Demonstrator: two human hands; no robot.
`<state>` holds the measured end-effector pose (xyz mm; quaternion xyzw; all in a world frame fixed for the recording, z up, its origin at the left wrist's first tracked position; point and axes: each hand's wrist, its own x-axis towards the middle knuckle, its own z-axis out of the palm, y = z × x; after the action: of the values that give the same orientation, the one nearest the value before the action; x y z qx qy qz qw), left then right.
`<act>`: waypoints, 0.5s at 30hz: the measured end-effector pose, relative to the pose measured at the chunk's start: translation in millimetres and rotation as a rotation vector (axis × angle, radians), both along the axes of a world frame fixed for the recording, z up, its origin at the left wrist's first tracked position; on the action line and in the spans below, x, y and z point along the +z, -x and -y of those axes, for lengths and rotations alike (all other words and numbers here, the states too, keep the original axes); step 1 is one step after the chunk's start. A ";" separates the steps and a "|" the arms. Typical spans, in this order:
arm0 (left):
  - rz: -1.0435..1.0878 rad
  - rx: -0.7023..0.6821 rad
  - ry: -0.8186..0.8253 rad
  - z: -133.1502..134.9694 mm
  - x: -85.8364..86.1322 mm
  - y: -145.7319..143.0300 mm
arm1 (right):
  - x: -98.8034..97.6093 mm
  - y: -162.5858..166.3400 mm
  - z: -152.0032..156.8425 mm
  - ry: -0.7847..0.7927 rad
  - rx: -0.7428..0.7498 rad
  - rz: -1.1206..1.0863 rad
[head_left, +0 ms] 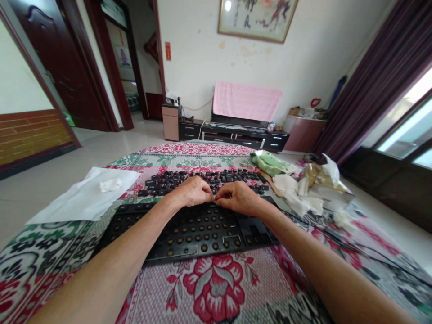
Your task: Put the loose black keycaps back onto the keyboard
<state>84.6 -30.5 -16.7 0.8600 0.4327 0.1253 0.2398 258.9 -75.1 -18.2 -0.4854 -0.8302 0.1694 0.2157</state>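
Observation:
A black keyboard base with its keycaps taken off lies on a flowered cloth in front of me. Behind it sits a heap of loose black keycaps. My left hand and my right hand meet over the keyboard's far edge, fingertips pinched together on something small that I cannot make out.
A white paper sheet with a crumpled tissue lies at the left. Crumpled tissues and wrappers and a green packet pile up at the right. A black cable runs off right. A TV stand stands by the far wall.

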 end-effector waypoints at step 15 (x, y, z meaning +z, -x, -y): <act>-0.064 0.087 -0.047 4.0 -2.8 -6.9 | -2.9 2.4 -2.5 0.009 -0.021 0.026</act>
<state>91.5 -34.5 -19.6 0.8494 0.4740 0.1179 0.2000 256.5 -72.6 -21.1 -0.4972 -0.8269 0.1648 0.2045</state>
